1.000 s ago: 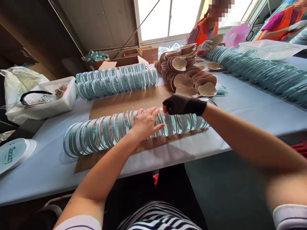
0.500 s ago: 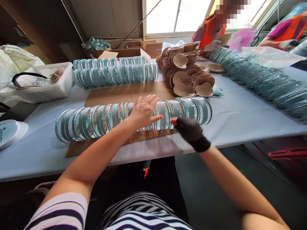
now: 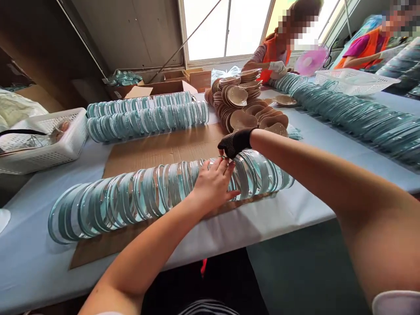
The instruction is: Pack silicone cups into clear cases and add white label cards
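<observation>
Disc row lies left-right on cardboard; discs on edge.

Near row of discs lies on the cardboard; two more rows behind it; basket left; shell pile behind right.

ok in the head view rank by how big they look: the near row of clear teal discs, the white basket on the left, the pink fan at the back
1. Near row of clear teal-rimmed round discs, held by both hands.
2. White plastic lattice basket, partly cut off by the frame.
3. Pink round fan, small, but it is farthest from the camera, so its true size is unsure.
</observation>
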Demonstrator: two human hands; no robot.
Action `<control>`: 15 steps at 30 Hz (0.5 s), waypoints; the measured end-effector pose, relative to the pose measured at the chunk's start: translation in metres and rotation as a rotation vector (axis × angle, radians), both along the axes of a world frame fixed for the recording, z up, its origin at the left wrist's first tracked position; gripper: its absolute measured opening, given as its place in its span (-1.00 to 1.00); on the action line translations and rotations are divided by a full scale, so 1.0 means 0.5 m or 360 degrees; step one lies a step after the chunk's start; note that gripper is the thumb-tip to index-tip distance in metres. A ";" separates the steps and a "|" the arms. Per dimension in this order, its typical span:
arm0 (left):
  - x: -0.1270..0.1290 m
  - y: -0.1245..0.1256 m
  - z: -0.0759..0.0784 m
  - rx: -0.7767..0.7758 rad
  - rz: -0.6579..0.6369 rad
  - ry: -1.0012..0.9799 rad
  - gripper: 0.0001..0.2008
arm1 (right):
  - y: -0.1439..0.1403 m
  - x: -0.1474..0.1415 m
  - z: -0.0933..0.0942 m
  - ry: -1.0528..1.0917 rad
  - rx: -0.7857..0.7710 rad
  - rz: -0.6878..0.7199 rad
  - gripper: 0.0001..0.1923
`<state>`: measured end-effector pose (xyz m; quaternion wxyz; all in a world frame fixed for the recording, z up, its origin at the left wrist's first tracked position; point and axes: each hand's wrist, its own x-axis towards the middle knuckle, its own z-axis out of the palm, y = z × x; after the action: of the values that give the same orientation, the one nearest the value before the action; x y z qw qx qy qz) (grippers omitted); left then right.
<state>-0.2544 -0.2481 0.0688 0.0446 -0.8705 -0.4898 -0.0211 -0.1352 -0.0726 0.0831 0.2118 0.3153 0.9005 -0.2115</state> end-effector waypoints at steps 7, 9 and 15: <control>0.004 0.001 0.005 -0.0091 0.0053 0.0001 -0.20 | -0.074 0.058 0.047 0.0263 0.0404 0.0009 -0.71; 0.003 0.000 0.006 -0.0114 0.0072 -0.0004 -0.21 | -0.117 0.101 0.049 0.0506 0.0435 -0.0077 -0.76; 0.005 0.000 0.005 -0.0083 0.0075 0.0008 -0.21 | -0.340 0.169 -0.047 0.0609 0.0659 -0.0416 -0.76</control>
<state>-0.2521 -0.2483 0.0715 0.0236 -0.8596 -0.5105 -0.0052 -0.0509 -0.2424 0.0594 -0.0594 0.4193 0.8999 -0.1045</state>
